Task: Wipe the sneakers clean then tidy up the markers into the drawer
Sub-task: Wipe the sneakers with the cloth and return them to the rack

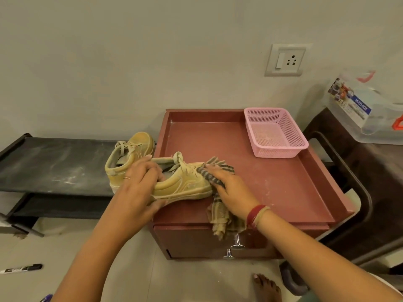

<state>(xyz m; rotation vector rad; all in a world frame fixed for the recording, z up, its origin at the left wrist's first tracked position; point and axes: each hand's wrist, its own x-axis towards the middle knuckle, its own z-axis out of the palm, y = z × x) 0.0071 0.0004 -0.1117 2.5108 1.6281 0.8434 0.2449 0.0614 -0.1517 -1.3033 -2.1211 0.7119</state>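
Note:
A dusty tan sneaker (185,184) lies on its sole across the left edge of the reddish-brown drawer unit's top (272,177). My left hand (139,184) grips its heel and collar. My right hand (231,190) presses a striped grey-brown cloth (216,212) against the toe; the cloth's tail hangs over the front edge. The second tan sneaker (128,158) stands behind, on the black shoe rack (50,166). A black marker (21,268) lies on the floor at the far left. Another marker's purple tip (46,298) shows at the bottom edge. The drawer front (196,240) has two chrome knobs (236,243) and looks closed.
A pink mesh basket (275,132) sits at the back right of the unit's top. A dark wooden stand (359,171) with a clear plastic box (370,110) is to the right. A wall socket (285,59) is above. A bare foot (267,287) rests on the floor.

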